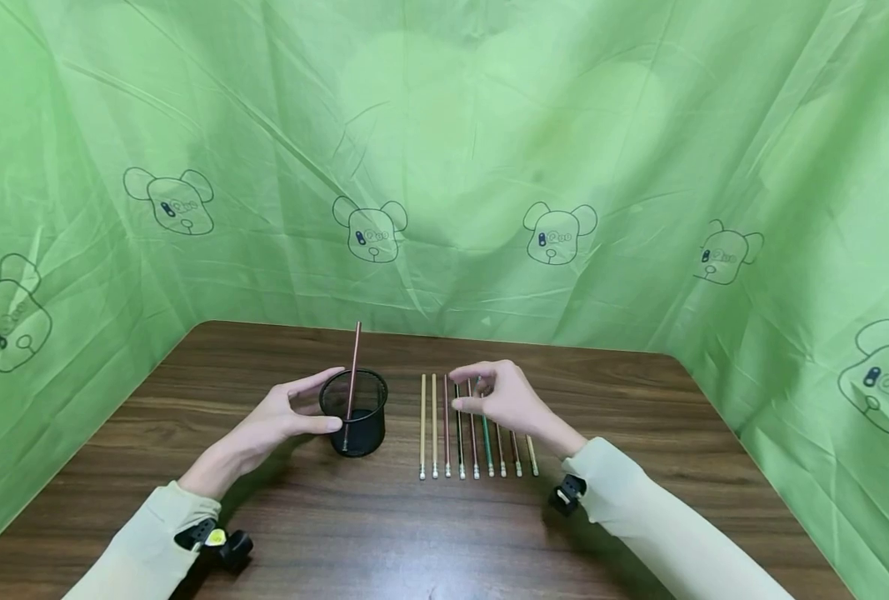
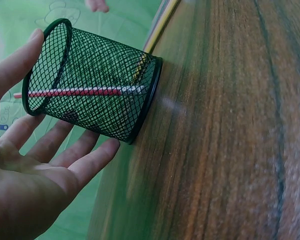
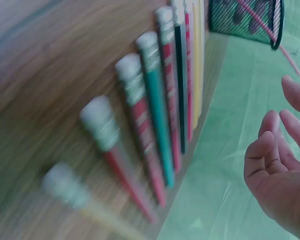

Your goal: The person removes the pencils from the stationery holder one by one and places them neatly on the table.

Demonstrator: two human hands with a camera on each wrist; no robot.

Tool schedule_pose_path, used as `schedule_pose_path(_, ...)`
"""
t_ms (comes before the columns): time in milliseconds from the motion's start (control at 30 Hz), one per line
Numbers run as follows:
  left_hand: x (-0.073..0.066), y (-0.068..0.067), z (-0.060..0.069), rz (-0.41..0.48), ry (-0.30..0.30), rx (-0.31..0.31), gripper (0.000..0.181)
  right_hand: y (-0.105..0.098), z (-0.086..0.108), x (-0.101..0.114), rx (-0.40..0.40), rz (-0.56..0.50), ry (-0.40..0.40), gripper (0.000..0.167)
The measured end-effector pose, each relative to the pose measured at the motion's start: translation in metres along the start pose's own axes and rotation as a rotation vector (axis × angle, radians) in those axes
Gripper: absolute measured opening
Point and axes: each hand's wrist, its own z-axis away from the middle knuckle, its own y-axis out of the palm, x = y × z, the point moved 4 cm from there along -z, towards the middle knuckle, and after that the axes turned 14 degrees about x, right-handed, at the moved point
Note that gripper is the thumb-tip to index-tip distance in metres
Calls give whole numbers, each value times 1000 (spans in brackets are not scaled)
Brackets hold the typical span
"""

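A black mesh pencil cup [image 1: 365, 433] stands upright on the table. One reddish pencil [image 1: 355, 358] leans in it, eraser end down. My left hand [image 1: 282, 414] holds the cup from the left, thumb near the rim and fingers around the far side. To the right of the cup lies a row of several pencils, among them a yellow pencil [image 1: 423, 425], a green pencil [image 3: 158, 115] and red ones, with their eraser ends toward me. Above the row hovers my right hand [image 1: 510, 398], thumb and forefinger apart, with nothing between them. It hides the far ends of some pencils.
The brown wooden table [image 1: 302, 533] has a far edge beyond the cup and pencils. Green cloth [image 1: 459, 125] with bear-head outlines hangs behind the table and along both sides. A small black device is strapped at each wrist.
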Motion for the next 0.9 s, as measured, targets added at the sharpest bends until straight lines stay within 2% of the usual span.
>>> schedule_pose_path(433,2,2,1,21,9,6,82,38,-53,39,49,-36,-118,39)
schedule_pose_path(733,3,1,1,17,0,8,81,56,-81,55,68,-23,-122,41)
schedule_pose_path(900,5,1,1,28,19,17,81,65,-91,59,90,-22,-103,45)
